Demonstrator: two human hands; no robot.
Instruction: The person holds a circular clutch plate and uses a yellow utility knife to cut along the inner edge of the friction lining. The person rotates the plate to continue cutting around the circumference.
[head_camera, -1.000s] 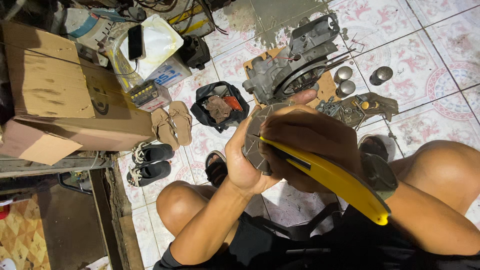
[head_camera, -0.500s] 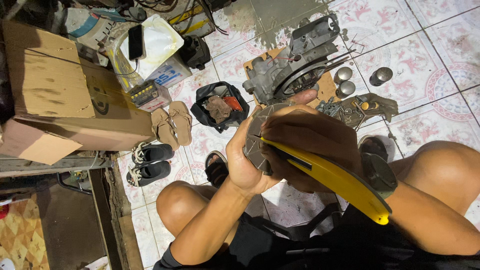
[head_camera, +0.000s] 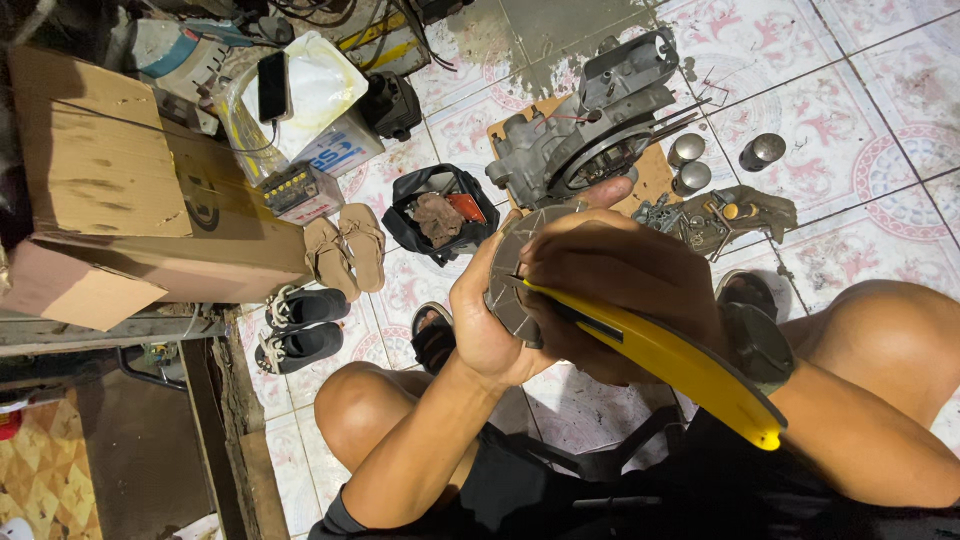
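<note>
My left hand (head_camera: 488, 322) grips a round grey segmented disc (head_camera: 512, 285) by its rim, held up in front of me. My right hand (head_camera: 625, 275) holds a yellow-handled utility knife (head_camera: 672, 362), with its tip pressed against the disc's face. The knife's handle runs back over my right forearm. My right fingers cover most of the disc. Just beyond my hands, a grey engine casing (head_camera: 590, 135) sits on a piece of cardboard on the tiled floor.
Cardboard boxes (head_camera: 120, 190) fill the left side. Tan sandals (head_camera: 345, 250) and black shoes (head_camera: 300, 325) lie beside them. A black bag (head_camera: 435, 215) of rags and tools, three metal cylinders (head_camera: 765, 150) and a pile of small parts (head_camera: 715, 215) lie around the engine.
</note>
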